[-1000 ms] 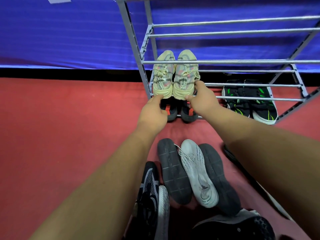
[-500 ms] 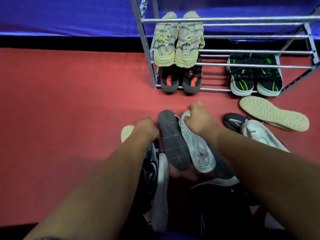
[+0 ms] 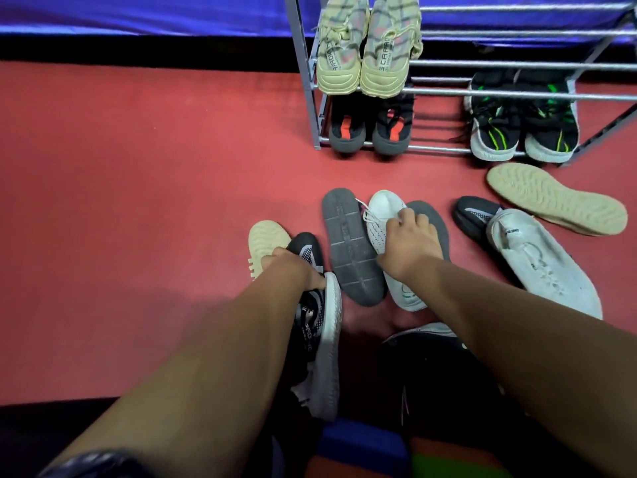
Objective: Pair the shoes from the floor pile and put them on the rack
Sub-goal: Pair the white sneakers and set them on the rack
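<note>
White sneaker (image 3: 386, 209) half under right hand (image 3: 409, 246)

The metal rack (image 3: 303, 63) stood at one o'clock, a beige pair (image 3: 365, 53) above a black-orange pair (image 3: 370, 132), a black-green pair (image 3: 524, 132) at their three o'clock. Toward six o'clock lay a white knit shoe (image 3: 382, 210) and a sideways black-and-white shoe (image 3: 320, 326).

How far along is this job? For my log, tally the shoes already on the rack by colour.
Cream shoes: 2
Black shoes with red: 2
Black shoes with green: 2
Total on the rack: 6
</note>
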